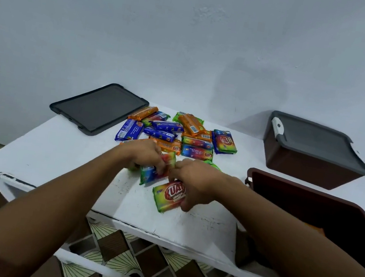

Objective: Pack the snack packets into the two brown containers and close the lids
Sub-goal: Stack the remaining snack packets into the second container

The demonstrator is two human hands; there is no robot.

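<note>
Head view: my left hand [148, 154] clamps fingers on a rainbow packet [148, 174], right hand [193, 182] on a red-labelled packet [168, 198]; most packets [177, 133] lie unpacked mid-frame, open container [298, 198] lower right.

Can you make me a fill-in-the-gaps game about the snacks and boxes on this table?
1. The far brown container has a lid coloured ____.
2. The near brown container is ____, with no lid on.
3. The spare lid lies to the ____ of the snack packets.
4. The left hand and right hand each grip a packet on a table painted ____.

Missing words: gray, open, left, white.
</note>
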